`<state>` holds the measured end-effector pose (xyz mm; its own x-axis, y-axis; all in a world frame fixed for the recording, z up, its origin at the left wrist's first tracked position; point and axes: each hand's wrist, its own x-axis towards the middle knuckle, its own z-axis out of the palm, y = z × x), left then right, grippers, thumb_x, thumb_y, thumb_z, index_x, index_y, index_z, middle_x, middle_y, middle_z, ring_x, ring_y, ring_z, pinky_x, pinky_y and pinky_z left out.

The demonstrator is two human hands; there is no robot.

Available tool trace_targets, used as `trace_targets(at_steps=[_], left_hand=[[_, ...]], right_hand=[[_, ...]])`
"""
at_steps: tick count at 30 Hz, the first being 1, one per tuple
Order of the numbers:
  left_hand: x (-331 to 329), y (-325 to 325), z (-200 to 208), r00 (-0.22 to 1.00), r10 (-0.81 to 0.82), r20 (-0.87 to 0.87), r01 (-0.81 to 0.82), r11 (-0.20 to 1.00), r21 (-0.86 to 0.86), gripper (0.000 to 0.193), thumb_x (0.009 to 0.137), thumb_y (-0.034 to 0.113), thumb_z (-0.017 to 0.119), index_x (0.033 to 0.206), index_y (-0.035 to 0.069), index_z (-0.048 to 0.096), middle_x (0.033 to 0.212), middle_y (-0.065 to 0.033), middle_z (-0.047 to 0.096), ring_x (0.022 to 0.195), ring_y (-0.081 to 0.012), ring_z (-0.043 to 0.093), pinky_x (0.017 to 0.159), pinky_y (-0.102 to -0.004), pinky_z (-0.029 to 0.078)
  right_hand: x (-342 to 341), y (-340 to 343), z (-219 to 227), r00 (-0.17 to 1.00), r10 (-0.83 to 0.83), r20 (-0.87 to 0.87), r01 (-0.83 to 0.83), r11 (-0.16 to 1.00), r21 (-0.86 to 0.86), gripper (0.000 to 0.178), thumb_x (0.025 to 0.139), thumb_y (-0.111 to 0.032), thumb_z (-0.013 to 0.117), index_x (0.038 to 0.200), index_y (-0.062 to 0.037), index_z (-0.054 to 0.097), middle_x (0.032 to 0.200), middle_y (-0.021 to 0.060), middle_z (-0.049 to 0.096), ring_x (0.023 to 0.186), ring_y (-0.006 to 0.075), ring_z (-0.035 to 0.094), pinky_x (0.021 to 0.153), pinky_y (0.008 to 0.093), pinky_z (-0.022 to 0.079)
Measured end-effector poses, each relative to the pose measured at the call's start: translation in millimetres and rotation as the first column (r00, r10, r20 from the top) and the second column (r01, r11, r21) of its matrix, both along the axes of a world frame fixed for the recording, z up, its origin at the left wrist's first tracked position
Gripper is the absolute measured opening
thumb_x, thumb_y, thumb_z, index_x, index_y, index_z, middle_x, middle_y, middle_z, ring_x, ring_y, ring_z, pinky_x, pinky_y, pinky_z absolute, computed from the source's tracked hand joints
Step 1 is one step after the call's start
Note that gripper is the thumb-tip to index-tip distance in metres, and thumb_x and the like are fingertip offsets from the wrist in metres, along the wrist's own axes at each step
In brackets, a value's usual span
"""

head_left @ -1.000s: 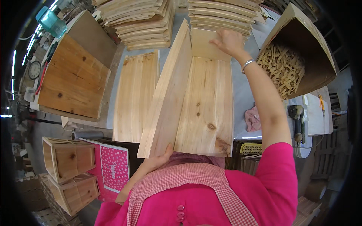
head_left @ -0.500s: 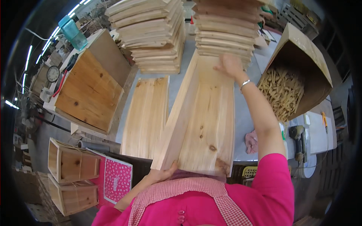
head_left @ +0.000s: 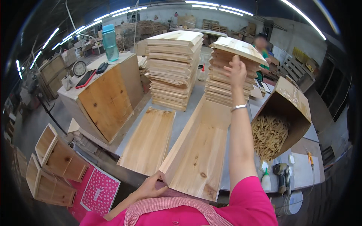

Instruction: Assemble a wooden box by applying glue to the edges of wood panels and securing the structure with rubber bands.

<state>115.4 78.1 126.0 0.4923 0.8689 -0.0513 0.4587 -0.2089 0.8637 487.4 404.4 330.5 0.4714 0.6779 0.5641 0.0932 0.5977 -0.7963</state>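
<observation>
A partly built wooden box (head_left: 198,162) lies lengthwise in front of me, with a base, a left side board (head_left: 181,141) and a far end piece (head_left: 215,113). My left hand (head_left: 151,185) grips the near end of the side board, thumb at its corner. Raised over the far end is my right hand (head_left: 237,73), empty, fingers apart. It is close to the upper boards of the right stack of wooden boards (head_left: 226,81); whether it touches them I cannot tell. A loose flat panel (head_left: 149,137) rests left of the box.
Another board stack (head_left: 171,71) stands far left of centre. At right are a tipped carton (head_left: 296,101) of small wooden pieces, a glue bottle (head_left: 266,181) and a power tool (head_left: 281,177). Left stands a wooden cabinet (head_left: 107,103) with a blue bottle (head_left: 109,45). A person (head_left: 261,52) is behind.
The view has tilted up. My right hand has gone from the box's far end up to the upper part of the right stack, its fingers spreading. My left hand stays at the near corner.
</observation>
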Motion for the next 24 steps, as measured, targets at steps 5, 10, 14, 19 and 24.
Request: trace_targets(at_steps=[5,10,14,19,24], left_hand=[[-39,-28,-3,0.957,0.23,0.176,-0.256,0.956,0.143,0.082,0.084,0.008,0.072,0.155,0.002,0.031,0.136,-0.0208,0.059,0.126,-0.0261,0.06,0.105,-0.0358,0.047],[-54,-29,-11,0.882,0.347,0.318,-0.37,0.929,0.014,0.084,0.083,0.004,0.071,0.156,0.002,0.029,0.139,-0.0179,0.058,0.124,-0.0247,0.061,0.104,-0.0375,0.048],[-43,11,-3,0.81,0.35,0.471,-0.35,0.932,-0.091,0.071,0.094,0.011,0.065,0.156,0.005,0.031,0.139,-0.0143,0.058,0.124,-0.0238,0.06,0.104,-0.0373,0.047],[-14,117,29,0.81,0.353,0.469,-0.266,0.933,-0.244,0.059,0.105,0.038,0.051,0.153,0.007,0.036,0.134,-0.0133,0.061,0.117,-0.025,0.064,0.098,-0.0396,0.05],[47,233,52,0.845,0.232,0.482,-0.076,0.944,-0.322,0.058,0.101,0.047,0.056,0.146,0.011,0.045,0.133,-0.0131,0.06,0.116,-0.0268,0.062,0.093,-0.0436,0.051]], right_hand=[[-8,16,55,0.974,-0.011,-0.227,0.007,1.0,-0.02,0.074,0.09,-0.048,0.07,0.113,0.0212,0.061,0.104,0.0241,0.069,0.079,0.0259,0.074,0.046,0.0305,0.058],[16,37,41,0.914,-0.297,-0.276,0.349,0.923,0.161,0.061,0.085,-0.033,0.073,0.107,0.0231,0.064,0.1,0.0245,0.073,0.087,0.0309,0.072,0.075,0.0337,0.057],[-30,-66,6,0.947,-0.126,-0.295,0.208,0.942,0.262,0.04,0.088,-0.017,0.071,0.109,0.0163,0.065,0.118,0.0163,0.065,0.097,0.0218,0.065,0.086,0.0337,0.057],[-29,-220,-127,0.96,-0.278,-0.021,0.277,0.943,0.186,0.046,0.093,-0.012,0.066,0.131,0.0097,0.051,0.127,0.0162,0.06,0.113,0.0227,0.059,0.1,0.0358,0.048],[-17,-384,-187,0.912,-0.41,-0.021,0.409,0.912,-0.034,0.055,0.092,-0.01,0.066,0.139,0.0077,0.043,0.13,0.0202,0.056,0.112,0.0285,0.06,0.098,0.0413,0.051]])
